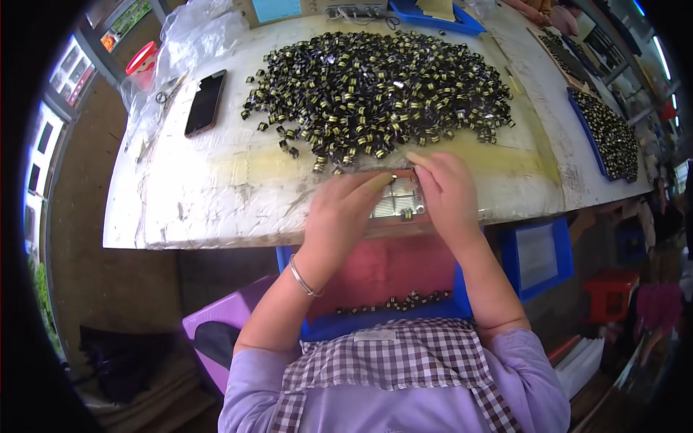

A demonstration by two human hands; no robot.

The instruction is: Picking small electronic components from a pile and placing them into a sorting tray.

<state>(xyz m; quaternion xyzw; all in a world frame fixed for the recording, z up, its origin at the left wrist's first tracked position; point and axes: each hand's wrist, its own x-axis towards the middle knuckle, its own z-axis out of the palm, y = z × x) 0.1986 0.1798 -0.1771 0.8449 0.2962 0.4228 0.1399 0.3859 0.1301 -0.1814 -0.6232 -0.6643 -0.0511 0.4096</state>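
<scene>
A reddish-brown holder with a ridged metal plate [388,205] lies at the table's near edge, between my two hands. My left hand [338,216] reaches over its left side, fingers closed together at the far edge; a dark speck shows at the tips. My right hand [453,191] rests along the right side with thumb and fingers bent together; what they hold is hidden. One small black-and-yellow part [406,214] sits on the plate's near right corner. Just beyond my hands spreads a large heap of similar black-and-yellow parts [375,94], apparently small wound coils.
A phone [206,103] lies left of the heap, near plastic bags and a red-rimmed cup [142,60]. Below the table edge, a blue tray [462,299] with a red lining holds several parts. A full blue tray [588,133] stands at right. Another person's hands [530,11] show top right.
</scene>
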